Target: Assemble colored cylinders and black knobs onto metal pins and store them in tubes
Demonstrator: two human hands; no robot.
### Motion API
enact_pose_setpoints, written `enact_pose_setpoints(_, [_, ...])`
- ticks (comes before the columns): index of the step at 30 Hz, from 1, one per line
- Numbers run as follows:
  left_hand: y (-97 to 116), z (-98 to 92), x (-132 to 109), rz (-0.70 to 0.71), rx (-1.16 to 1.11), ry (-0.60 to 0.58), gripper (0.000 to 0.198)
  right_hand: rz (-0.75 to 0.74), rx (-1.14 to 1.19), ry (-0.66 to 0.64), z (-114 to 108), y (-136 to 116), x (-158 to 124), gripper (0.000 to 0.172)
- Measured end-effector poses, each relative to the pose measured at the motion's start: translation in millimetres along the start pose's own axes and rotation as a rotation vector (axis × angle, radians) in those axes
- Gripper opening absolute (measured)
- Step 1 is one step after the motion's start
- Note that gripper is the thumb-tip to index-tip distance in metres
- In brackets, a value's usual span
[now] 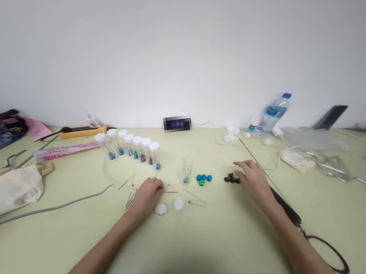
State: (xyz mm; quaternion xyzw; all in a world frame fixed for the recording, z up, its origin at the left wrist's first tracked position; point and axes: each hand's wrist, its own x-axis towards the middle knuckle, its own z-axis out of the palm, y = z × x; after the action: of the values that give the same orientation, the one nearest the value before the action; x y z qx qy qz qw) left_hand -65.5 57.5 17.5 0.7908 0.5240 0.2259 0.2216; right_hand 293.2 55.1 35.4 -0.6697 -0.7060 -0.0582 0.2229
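My left hand (148, 195) rests on the table with its fingers curled together. Whether anything is in them is hidden. Thin bent metal wires (130, 199) lie beside it, and two white caps (178, 204) sit to its right. My right hand (254, 180) has thumb and fingers apart at the edge of a cluster of small black balls (231, 178). Between the hands stands an uncapped clear tube (187, 170) with a green ball at its bottom. Shiny blue balls (203, 177) and a green ball (202, 182) lie beside it. A bent metal wire piece (197, 202) lies in front.
Several white-capped clear tubes (138, 150) stand in a row at back left. A grey cable (55, 209) and cloth bag (12, 191) lie left. At right are a tilted water bottle (272, 116), metal rods (337, 171), and a black-handled object (286, 206) under my right forearm.
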Motion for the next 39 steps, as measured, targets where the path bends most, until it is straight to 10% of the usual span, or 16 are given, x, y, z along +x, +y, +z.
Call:
enact_pose_setpoints(19, [-8, -4.4, 3, -0.015, -0.003, 0.04, 0.012, -0.172, 0.249, -0.06, -2, -47, -11, 0.015])
enact_pose_setpoints(27, [26, -7.6, 14, 0.089, -0.132, 0.135, 0.018, -0.233, 0.22, -0.312, 6, -59, -22, 0.016])
enact_pose_setpoints(32, [53, 4.4, 39, 0.063, -0.354, 0.085, 0.056, -0.212, 0.234, -0.355, 7, -60, -22, 0.008])
enact_pose_setpoints(39, [54, 15.1, 56, 0.091, -0.43, 0.091, 0.02, -0.223, 0.246, -0.3, 0, -63, -20, 0.019])
